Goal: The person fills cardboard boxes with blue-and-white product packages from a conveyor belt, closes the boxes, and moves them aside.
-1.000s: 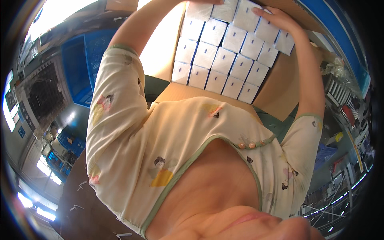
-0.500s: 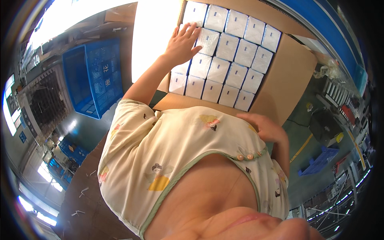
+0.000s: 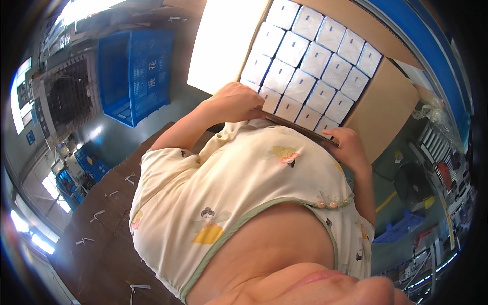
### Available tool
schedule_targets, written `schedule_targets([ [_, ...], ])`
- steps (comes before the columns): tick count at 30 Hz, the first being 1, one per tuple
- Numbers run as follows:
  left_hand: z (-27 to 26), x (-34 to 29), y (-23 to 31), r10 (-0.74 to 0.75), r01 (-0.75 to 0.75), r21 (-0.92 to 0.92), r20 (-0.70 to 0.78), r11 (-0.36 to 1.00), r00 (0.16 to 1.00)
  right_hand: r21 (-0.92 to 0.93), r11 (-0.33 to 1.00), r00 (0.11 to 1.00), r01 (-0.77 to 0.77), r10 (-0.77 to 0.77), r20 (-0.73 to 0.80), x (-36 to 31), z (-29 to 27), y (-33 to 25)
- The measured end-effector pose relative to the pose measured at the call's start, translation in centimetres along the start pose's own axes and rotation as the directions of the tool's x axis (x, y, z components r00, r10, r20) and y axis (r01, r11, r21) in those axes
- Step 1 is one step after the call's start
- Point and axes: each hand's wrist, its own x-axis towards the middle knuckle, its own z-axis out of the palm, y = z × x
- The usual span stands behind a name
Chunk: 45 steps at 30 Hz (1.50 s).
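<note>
An open cardboard carton (image 3: 381, 117) stands in front of my body, filled with rows of white plastic-wrapped packs (image 3: 300, 84) with blue edges. My left hand (image 3: 238, 101) is closed over the carton's near left corner, knuckles up and fingertips partly hidden. At the near right, my right hand (image 3: 347, 146) has its fingers hooked over the same near edge, thumb side out of sight. Between the two hands, only a thin brown strip of the near edge shows against my shirt. Neither hand holds a pack.
A blue plastic crate (image 3: 147, 76) stands on the floor at the left. Brown cardboard sheeting (image 3: 101, 239) strewn with white ties lies at lower left. Clear plastic wrap (image 3: 432, 119) and a black bin-like object (image 3: 414, 183) are at the right.
My left hand has come back from the far left packs to the near left corner and closed. My right hand has moved onto the near edge. The carton appears further right and closer.
</note>
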Motion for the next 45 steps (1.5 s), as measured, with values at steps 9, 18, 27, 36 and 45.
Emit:
schedule_targets([
  [9,1.4,5.1,-2.0,-0.073,0.160,0.186,-0.406,0.969,0.911,-0.562,0.818,0.859,-0.123,-0.196,-0.473,0.9,0.7,-0.4],
  [18,-4.7,10.1,1.1,0.423,-0.005,0.507,-0.714,0.862,0.558,-0.507,0.849,0.982,-0.150,0.071,-0.173,1.7,9.5,2.4],
  [27,-11.3,11.9,2.8,0.422,0.227,0.637,-0.695,0.737,0.582,-0.474,0.867,0.980,-0.155,0.075,-0.184,1.5,10.0,3.2],
  [36,0.2,8.8,-0.6,0.204,0.150,0.635,-0.448,0.758,0.870,-0.261,0.965,0.904,-0.037,-0.079,-0.420,-1.3,8.2,5.5],
  [45,2.9,10.7,-3.0,-0.021,0.234,0.448,-0.431,0.863,0.902,0.302,0.869,0.539,-0.391,0.482,-0.690,-11.5,4.2,14.4],
])
